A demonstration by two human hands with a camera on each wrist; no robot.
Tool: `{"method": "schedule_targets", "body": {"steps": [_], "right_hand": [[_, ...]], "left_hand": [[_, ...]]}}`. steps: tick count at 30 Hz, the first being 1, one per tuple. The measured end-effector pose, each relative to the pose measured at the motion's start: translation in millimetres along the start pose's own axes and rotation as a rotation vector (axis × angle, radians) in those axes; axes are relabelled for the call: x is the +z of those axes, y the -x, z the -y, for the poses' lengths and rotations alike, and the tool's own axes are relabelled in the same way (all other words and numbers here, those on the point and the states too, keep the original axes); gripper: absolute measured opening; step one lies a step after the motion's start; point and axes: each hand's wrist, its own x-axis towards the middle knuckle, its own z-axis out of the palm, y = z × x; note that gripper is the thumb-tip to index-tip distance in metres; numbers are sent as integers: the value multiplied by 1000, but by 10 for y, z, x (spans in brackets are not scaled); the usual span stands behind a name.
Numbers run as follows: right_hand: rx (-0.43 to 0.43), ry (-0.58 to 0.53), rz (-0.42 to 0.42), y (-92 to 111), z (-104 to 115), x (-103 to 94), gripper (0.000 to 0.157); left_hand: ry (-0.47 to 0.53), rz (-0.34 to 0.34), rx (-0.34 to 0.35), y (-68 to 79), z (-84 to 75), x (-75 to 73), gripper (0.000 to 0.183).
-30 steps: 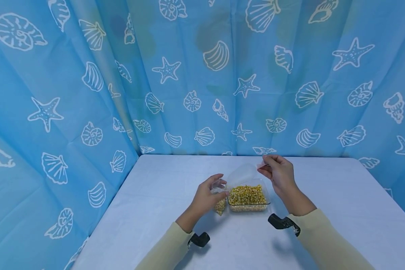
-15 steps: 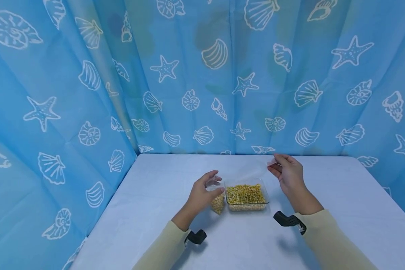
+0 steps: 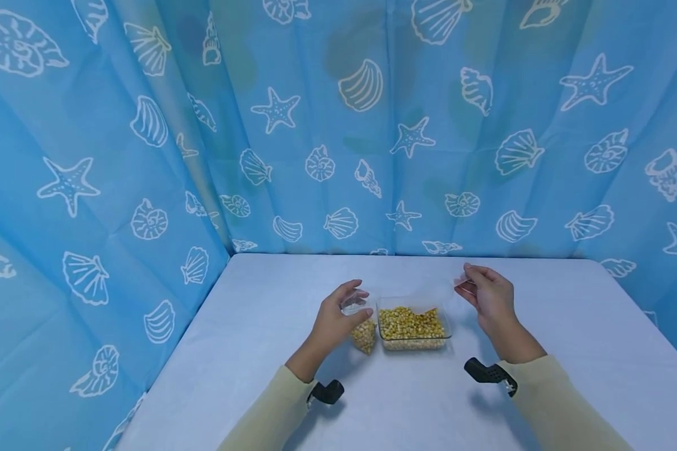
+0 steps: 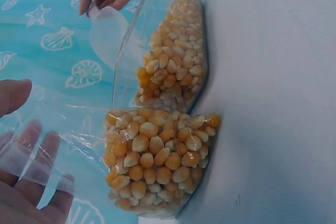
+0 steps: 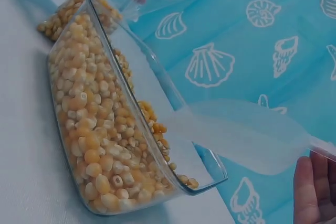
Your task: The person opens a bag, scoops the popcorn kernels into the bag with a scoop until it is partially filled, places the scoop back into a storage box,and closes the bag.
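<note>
A clear glass container (image 3: pixel 414 339) of yellow corn kernels (image 5: pixel 89 124) stands on the table. To its left, a clear plastic bag (image 4: pixel 157 161) holds more kernels in its lower part. My left hand (image 3: pixel 334 322) holds the bag's upper part, thumb and fingers curved around its mouth. My right hand (image 3: pixel 493 299) pinches the narrow handle of a translucent plastic scoop (image 5: pixel 247 135). The scoop's blade slopes into the right side of the container, its tip at the kernels. In the head view the scoop is nearly invisible.
A white cloth (image 3: pixel 248 351) covers the table. Behind and to the left hangs a blue curtain (image 3: pixel 316 125) with white shells and starfish. A black wrist camera (image 3: pixel 485 371) sits on the right cuff, another (image 3: pixel 328 393) on the left.
My right hand has moved right and slightly lower with the scoop, away from the bag. My left hand has shifted slightly left, still holding the bag.
</note>
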Motion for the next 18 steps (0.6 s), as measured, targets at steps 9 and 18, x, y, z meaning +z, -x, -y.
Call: {"method": "schedule_targets", "body": {"steps": [9, 18], "right_hand": [[-50, 45, 51, 5, -67, 53, 29], [-24, 27, 88, -34, -181, 135, 32]], "left_hand": [[-5, 12, 12, -17, 13, 3, 60], [-7, 17, -4, 0, 0, 0, 60]]}}
